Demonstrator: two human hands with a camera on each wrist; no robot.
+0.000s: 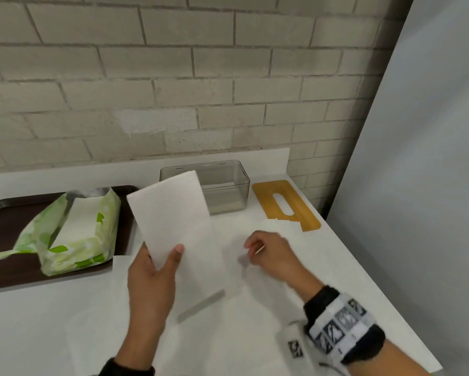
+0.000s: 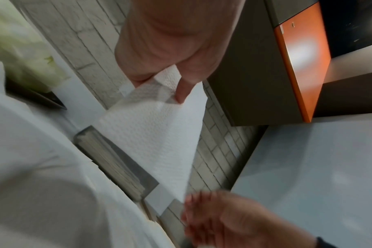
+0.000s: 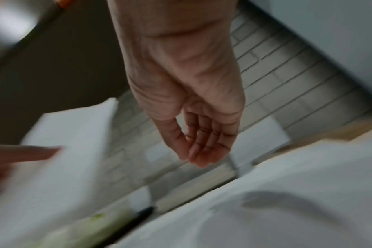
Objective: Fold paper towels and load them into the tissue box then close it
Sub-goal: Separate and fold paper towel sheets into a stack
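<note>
Two hands were over the worktop [image 1: 38, 321]: left hand [image 1: 149, 280] pinched a folded paper towel [image 1: 171, 215] by its near corner, right hand [image 1: 271, 256] hung loose, holding nothing, pretty blurry. Behind, the towel hid part of the clear tissue box [image 1: 228, 185]; its wooden lid [image 1: 285, 204] lay beside it.

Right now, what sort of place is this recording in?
Probably a break room or canteen corner: a white counter against a painted brick wall, with a brown serving tray.
</note>
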